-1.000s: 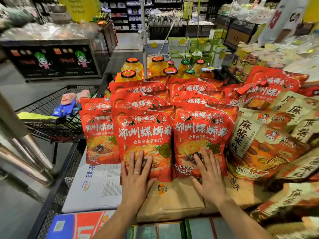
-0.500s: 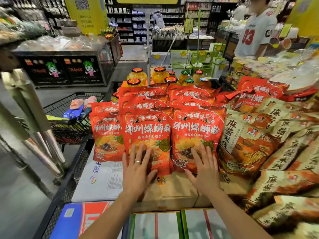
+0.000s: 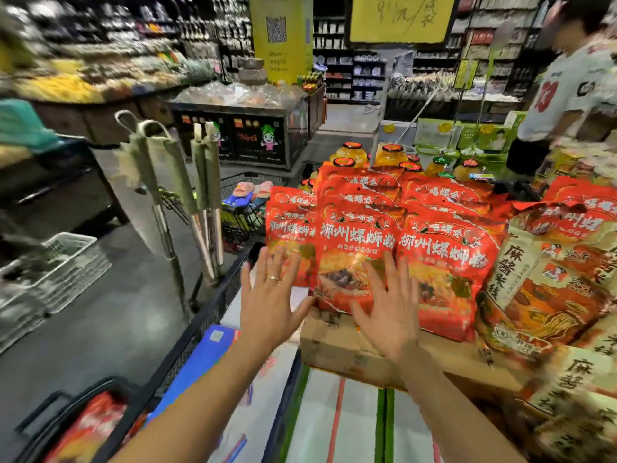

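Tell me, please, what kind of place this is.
Most likely a supermarket: shiny red plastic food packets are stacked in rows, a black wire shopping cart stands beside them, and a yellow hand-written price sign hangs above, with stocked shelves behind.

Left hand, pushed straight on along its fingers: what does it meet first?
Probably the leftmost red packet in the front row: the spread fingers of the left hand point up at its lower part. The frame is blurred, so whether they touch it cannot be told.
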The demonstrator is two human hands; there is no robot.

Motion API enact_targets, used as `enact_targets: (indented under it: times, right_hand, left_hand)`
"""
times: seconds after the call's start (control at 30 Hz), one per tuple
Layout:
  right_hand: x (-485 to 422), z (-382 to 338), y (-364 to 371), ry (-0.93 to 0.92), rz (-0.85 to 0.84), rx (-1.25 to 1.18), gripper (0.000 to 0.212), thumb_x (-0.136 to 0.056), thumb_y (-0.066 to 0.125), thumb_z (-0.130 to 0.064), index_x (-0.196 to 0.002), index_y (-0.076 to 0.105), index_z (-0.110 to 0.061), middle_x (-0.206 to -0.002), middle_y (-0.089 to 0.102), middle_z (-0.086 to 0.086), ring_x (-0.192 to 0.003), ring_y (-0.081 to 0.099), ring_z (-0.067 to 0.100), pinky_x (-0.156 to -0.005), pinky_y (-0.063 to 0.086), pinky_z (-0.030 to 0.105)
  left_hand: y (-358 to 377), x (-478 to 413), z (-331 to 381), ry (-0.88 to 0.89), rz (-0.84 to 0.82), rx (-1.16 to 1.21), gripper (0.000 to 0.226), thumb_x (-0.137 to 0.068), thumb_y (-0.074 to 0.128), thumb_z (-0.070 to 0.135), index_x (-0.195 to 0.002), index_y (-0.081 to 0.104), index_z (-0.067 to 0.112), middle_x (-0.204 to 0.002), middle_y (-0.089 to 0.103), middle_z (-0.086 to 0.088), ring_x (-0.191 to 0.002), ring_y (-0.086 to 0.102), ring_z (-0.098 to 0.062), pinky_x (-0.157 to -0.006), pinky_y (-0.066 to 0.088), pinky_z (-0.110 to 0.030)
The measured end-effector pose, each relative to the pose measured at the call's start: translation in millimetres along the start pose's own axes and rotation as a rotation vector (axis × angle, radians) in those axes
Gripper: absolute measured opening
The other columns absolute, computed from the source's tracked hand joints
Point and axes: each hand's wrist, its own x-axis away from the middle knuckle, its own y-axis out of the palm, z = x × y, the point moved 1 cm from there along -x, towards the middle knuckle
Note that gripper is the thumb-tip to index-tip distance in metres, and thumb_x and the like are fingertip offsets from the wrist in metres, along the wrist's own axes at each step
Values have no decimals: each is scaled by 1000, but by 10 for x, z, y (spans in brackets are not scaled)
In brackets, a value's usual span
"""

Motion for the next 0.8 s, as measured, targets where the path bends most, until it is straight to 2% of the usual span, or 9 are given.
enact_targets:
  times: [0.1,0.17,0.23,0.3,0.43,0.6,0.8]
  right_hand:
    - [101,-446,63,-76,0,-42,67,-84,53,-55,-144,47,-23,-161,27,12,-150,18,35,-118,18,55]
    - [173,-798,88,-113,-7,-65,69,-81,46,-56,-140,52,-22,-156,37,15,-146,28,38,-117,19,54]
    - [261,-1172,116,-146,-45,-91,73,-80,43,-58,-145,48,-24,-158,35,13,-146,24,36,-117,13,51]
    - [372,-1576,146,-190,-73,-119,74,-82,49,-56,-149,42,-26,-160,31,11,-148,18,34,-117,11,50]
    - [595,-2465,172,-264,-57,-136,70,-80,48,-55,-142,52,-22,-153,42,15,-143,25,34,-112,18,50]
    - [1083,-3736,337,-314,-97,-183,74,-81,42,-59,-145,48,-23,-158,34,13,-145,29,41,-110,30,61]
    - [1807,-5074,634,-348,-197,-235,76,-77,48,-59,-144,49,-23,-157,37,11,-143,32,40,-109,32,61]
  left_hand:
    - [-192,342,-386,-52,6,-50,79,-84,45,66,-151,42,25,-160,35,-9,-148,29,-37,-115,13,-58]
    - [-316,590,-683,-82,-1,-79,78,-83,45,65,-150,43,23,-159,36,-9,-148,29,-37,-114,17,-60]
    - [-451,830,-994,-128,-21,-100,78,-83,44,66,-147,46,22,-159,37,-9,-148,29,-37,-113,20,-63]
    - [-609,1079,-1332,-182,-32,-110,78,-83,42,66,-147,48,22,-159,38,-9,-147,29,-38,-114,20,-63]
    - [-925,1686,-2109,-243,5,-125,76,-84,44,66,-146,50,23,-157,39,-10,-147,29,-39,-113,21,-63]
    - [-1357,2548,-3156,-313,19,-125,74,-85,42,65,-145,51,23,-156,42,-11,-146,32,-42,-112,24,-66]
    - [-1642,3548,-4210,-428,-101,-173,78,-85,46,68,-150,45,24,-159,37,-11,-148,27,-41,-114,20,-65]
